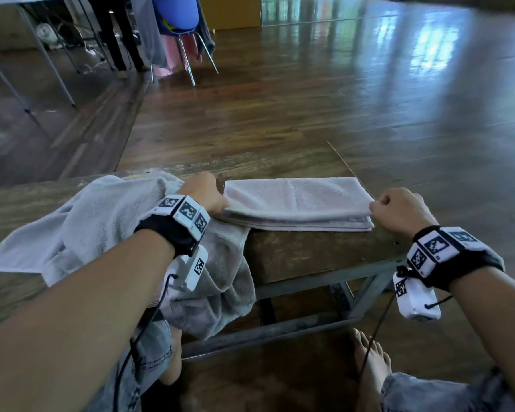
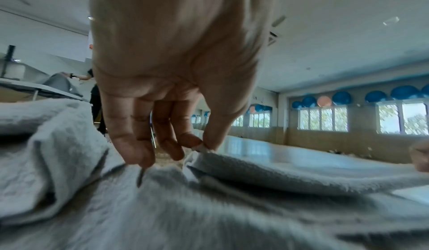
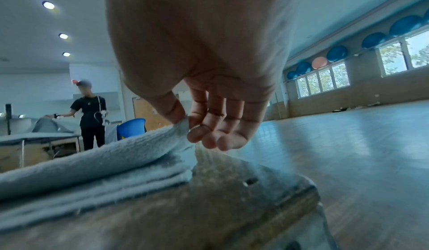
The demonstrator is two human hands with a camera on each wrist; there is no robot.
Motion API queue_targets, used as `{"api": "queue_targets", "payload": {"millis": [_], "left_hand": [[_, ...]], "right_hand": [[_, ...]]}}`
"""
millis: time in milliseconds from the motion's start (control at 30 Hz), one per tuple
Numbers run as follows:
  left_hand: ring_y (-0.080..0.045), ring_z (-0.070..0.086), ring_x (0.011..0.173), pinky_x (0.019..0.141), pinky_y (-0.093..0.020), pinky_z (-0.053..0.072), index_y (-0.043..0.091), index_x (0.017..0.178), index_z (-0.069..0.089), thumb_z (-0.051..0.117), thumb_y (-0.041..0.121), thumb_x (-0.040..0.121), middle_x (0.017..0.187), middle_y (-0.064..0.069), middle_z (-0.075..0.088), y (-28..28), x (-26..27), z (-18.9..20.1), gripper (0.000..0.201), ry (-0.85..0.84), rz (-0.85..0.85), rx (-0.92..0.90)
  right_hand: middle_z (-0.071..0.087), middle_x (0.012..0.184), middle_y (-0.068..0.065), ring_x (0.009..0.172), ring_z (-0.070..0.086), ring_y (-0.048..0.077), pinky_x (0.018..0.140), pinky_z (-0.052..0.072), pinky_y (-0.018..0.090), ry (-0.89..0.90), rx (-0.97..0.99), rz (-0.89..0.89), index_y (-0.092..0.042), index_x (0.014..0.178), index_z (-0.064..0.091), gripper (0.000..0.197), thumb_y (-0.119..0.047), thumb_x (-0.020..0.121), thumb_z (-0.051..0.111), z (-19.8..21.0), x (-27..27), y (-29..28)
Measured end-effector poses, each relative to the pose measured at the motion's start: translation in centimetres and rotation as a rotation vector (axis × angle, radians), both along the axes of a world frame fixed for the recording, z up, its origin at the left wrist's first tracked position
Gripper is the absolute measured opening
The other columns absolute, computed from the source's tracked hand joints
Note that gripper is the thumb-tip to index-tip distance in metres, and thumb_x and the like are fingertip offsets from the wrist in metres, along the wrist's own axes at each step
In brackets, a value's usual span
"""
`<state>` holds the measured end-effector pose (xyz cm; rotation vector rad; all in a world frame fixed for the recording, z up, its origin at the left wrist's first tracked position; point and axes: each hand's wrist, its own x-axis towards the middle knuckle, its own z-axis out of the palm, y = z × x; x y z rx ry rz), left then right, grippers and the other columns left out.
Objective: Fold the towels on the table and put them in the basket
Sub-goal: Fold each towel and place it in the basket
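Big hall, glossy wood floor point(image 1: 339, 93), windows with blue and orange exercise balls stored above them in the wrist views. A second person stands at another table far back in the right wrist view; a blue chair point(image 1: 176, 16) sits at the far left in the head view. Work surface is a low worn wooden table point(image 1: 304, 254) on a metal frame; the person is at its near edge, bare feet below.

Folded towel point(image 1: 298, 203): pale, long narrow strip, several layers stacked, lying flat on the table's right part. Left hand point(image 1: 204, 193) pinches the top layer's left end corner between thumb and fingertips, clear in the left wrist view. Right hand point(image 1: 399, 208) pinches the top layer's right end corner, thumb against forefinger, other fingers curled loosely; that corner is lifted slightly off the lower layers in the right wrist view. Both grips are narrow, on cloth only.

Unfolded towels point(image 1: 107, 230): a grey crumpled heap on the table's left part, touching the strip's left end, draping over the near edge toward the person's lap. Count unclear, looks like more than one.

Progress, judged: first towel partway folded, lengthwise folds done, probably still needs end-to-end folding. Heap untouched. Basket not in any view, so nothing visibly placed yet. Most of the task is left.
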<state>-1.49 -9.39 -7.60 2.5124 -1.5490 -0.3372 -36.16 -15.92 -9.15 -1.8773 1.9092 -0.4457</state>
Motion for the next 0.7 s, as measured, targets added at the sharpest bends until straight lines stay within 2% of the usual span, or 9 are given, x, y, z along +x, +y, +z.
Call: {"api": "queue_targets", "payload": {"millis": [67,133,200,300,367,433,567,633,700], "left_hand": [[-0.020,0.051,0.049,0.043,-0.024,0.032,0.007,0.057,0.052,0.072,0.015,0.071,0.054,-0.004,0.053,0.1,0.5,1.1,0.026,0.002,0.032,-0.024],[-0.020,0.051,0.050,0.044,-0.024,0.033,0.007,0.058,0.052,0.076,0.018,0.069,0.055,-0.005,0.053,0.2,0.8,1.5,0.029,0.022,0.036,-0.011],[-0.020,0.048,0.049,0.046,-0.025,0.033,0.009,0.055,0.048,0.077,0.019,0.069,0.055,-0.004,0.051,0.6,0.6,1.0,0.033,0.048,0.025,0.043],[-0.021,0.049,0.053,0.051,-0.030,0.040,0.012,0.057,0.046,0.073,0.020,0.072,0.059,-0.004,0.051,0.8,-0.1,-0.3,0.032,0.003,-0.044,0.025],[-0.024,0.059,0.075,0.071,-0.037,0.053,0.015,0.074,0.058,0.071,0.028,0.079,0.083,-0.005,0.061,0.6,-0.8,-0.5,0.019,-0.076,-0.187,-0.098],[-0.022,0.058,0.096,0.088,-0.041,0.051,0.019,0.096,0.064,0.069,0.037,0.084,0.105,-0.003,0.060,0.2,-1.7,-0.6,0.022,-0.058,-0.380,-0.149],[-0.021,0.056,0.114,0.100,-0.043,0.046,0.027,0.122,0.061,0.064,0.043,0.089,0.124,0.000,0.058,0.3,-3.3,-1.4,0.037,-0.035,-0.574,0.141],[-0.021,0.054,0.112,0.100,-0.043,0.045,0.027,0.120,0.060,0.064,0.048,0.089,0.122,0.001,0.055,0.4,-3.4,-1.6,0.039,-0.063,-0.585,0.193],[-0.017,0.056,0.107,0.096,-0.039,0.048,0.025,0.110,0.065,0.062,0.055,0.088,0.116,0.003,0.060,0.5,-3.5,-1.1,0.037,-0.018,-0.583,0.188]], "right_hand": [[0.053,0.069,0.011,0.067,0.054,0.033,0.064,0.045,0.037,-0.031,-0.013,0.001,-0.012,0.049,0.045,0.036,-0.022,0.082,0.056,0.7,-0.1,-0.1],[0.055,0.070,0.011,0.071,0.057,0.033,0.067,0.048,0.037,0.006,0.020,0.016,-0.013,0.050,0.049,0.036,-0.026,0.082,0.060,1.0,-0.3,-0.1],[0.061,0.082,0.012,0.080,0.062,0.034,0.080,0.053,0.040,0.121,0.088,0.028,-0.013,0.061,0.058,0.027,-0.031,0.081,0.063,0.9,-0.5,0.2],[0.060,0.092,0.005,0.075,0.057,0.027,0.075,0.046,0.038,0.258,-0.004,0.038,-0.021,0.080,0.058,0.012,-0.033,0.081,0.060,0.0,-0.4,0.4],[0.058,0.099,0.000,0.081,0.056,0.024,0.078,0.046,0.041,0.216,-0.149,0.164,-0.026,0.087,0.053,0.007,-0.032,0.086,0.055,-0.6,-0.1,0.0],[0.058,0.113,-0.003,0.106,0.055,0.023,0.093,0.047,0.047,0.140,-0.218,0.379,-0.029,0.101,0.053,0.009,-0.030,0.092,0.055,-1.2,0.5,-0.2],[0.051,0.136,-0.006,0.129,0.048,0.020,0.103,0.039,0.041,0.269,-0.043,0.637,-0.033,0.130,0.053,0.032,-0.039,0.098,0.049,-1.5,2.8,0.5],[0.050,0.135,-0.006,0.123,0.051,0.021,0.102,0.040,0.044,0.388,-0.009,0.613,-0.036,0.127,0.055,0.032,-0.044,0.098,0.045,-1.1,3.9,0.6],[0.055,0.123,-0.005,0.104,0.056,0.022,0.090,0.038,0.043,0.488,-0.008,0.535,-0.035,0.116,0.062,0.030,-0.046,0.098,0.041,-0.1,4.8,0.4]]}}
